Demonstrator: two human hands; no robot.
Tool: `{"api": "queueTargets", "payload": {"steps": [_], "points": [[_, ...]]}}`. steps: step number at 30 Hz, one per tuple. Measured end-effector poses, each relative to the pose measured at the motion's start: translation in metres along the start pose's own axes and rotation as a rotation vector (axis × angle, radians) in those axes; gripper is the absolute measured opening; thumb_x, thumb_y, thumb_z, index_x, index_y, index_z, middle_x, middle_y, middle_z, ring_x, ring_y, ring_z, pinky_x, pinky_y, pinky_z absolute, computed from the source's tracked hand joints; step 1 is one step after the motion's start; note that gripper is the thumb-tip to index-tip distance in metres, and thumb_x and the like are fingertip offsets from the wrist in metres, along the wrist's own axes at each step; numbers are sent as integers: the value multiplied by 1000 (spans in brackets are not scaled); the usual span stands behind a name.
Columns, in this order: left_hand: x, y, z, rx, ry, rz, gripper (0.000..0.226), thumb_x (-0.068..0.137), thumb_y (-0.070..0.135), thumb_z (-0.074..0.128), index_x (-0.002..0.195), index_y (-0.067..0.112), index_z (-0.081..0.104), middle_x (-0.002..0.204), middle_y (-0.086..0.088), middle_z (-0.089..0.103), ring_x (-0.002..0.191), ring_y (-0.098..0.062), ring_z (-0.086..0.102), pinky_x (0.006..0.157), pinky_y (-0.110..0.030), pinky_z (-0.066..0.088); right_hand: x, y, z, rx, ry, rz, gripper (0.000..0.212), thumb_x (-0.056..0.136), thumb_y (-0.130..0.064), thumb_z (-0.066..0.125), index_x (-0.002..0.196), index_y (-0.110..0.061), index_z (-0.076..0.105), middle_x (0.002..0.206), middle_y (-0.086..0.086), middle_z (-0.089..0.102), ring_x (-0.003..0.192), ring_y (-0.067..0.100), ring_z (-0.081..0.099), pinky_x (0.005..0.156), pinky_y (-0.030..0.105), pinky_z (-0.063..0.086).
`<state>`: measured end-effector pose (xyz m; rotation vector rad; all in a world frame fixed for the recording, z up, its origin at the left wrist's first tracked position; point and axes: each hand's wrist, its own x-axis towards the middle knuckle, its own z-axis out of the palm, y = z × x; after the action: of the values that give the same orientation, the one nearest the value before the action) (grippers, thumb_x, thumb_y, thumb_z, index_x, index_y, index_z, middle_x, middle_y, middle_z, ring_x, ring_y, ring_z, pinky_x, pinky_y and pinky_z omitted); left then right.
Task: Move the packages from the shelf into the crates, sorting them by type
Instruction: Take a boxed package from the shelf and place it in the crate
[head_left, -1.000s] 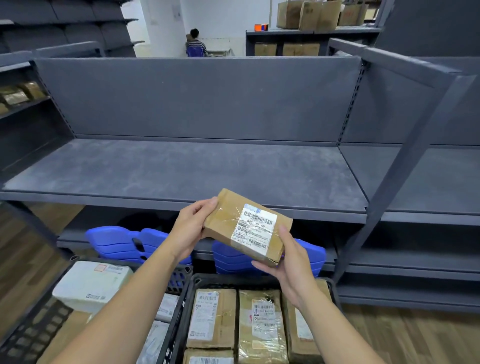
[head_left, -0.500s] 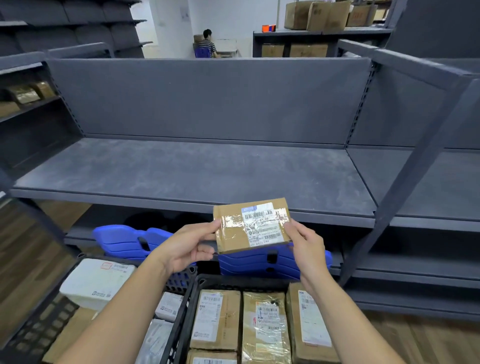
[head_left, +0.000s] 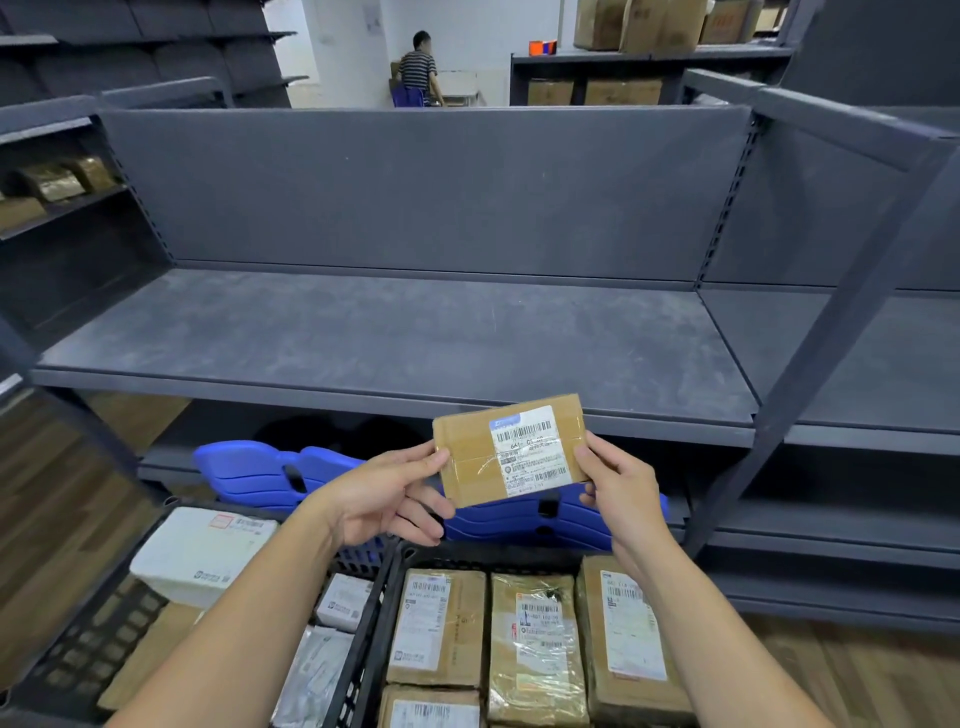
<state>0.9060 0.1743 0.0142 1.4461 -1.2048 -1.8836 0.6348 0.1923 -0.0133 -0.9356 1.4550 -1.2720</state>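
Fingers (head_left: 423, 525) of the left hand (head_left: 387, 499) curl beneath the left end of a brown package (head_left: 467, 457) with the thumb pressed on its edge, and the right hand (head_left: 621, 488) pinches the opposite end between thumb and fingers, so both hands are clamped on it. The package hangs in the air between the two sets of fingertips, slightly tilted, its white label (head_left: 530, 452) facing the camera. Just beyond the fingers runs the front lip of a grey shelf (head_left: 389, 338). Below the fingers sits the right crate (head_left: 467, 558), black, with brown packages (head_left: 436, 623) lying side by side in it. Below and left of the left fingers, under the forearm, the left crate (head_left: 93, 639) holds white packages (head_left: 197, 556). Behind the fingers, on the lower level, lie stacked blue plastic pieces (head_left: 249, 467), partly hidden by the hands and the held package. To the right of the right fingers a slanted grey post (head_left: 810, 364) crosses the rack. Far beyond, a person (head_left: 418, 67) stands near cardboard boxes (head_left: 654, 23).
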Motion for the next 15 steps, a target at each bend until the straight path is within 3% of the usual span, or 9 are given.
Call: {"api": "queueTargets", "payload": {"steps": [3,7,11,13,15], "points": [[-2,-1,-1,-77,-117,-69,72,92,67,48,150,24,50,120,-28,72,65,-26,74,65,-38,65,-2,1,0,-7,11,3,27,106,-20,61,130,-29,69,103,-14,77,80,5,67,71,26,53],[-4,-7,-4,-465,-297,-88,88,91,84,30,153,24,46,144,-37,54,52,-26,67,51,-36,60,-4,3,0,-34,46,-5,28,107,-20,59,132,-23,69,103,-15,75,89,8,67,72,26,55],[3,-19,-8,-623,-378,-42,82,89,90,28,157,44,37,154,-38,42,48,-20,60,48,-32,56,-7,0,2,-49,21,26,24,110,-36,50,98,-44,69,95,-27,72,99,2,63,95,38,55],[5,-26,-11,-653,-357,-18,79,90,89,30,155,46,41,156,-36,40,44,-11,48,45,-24,51,-6,-3,2,11,-17,111,24,109,-50,45,107,-39,67,116,-17,69,108,6,63,91,39,58],[2,-31,-8,-639,-284,6,80,89,88,33,145,37,60,150,-30,52,44,-8,42,43,-20,49,-3,-4,2,82,-44,214,43,103,-63,46,125,-30,63,127,-5,63,115,18,64,84,42,64]]}}
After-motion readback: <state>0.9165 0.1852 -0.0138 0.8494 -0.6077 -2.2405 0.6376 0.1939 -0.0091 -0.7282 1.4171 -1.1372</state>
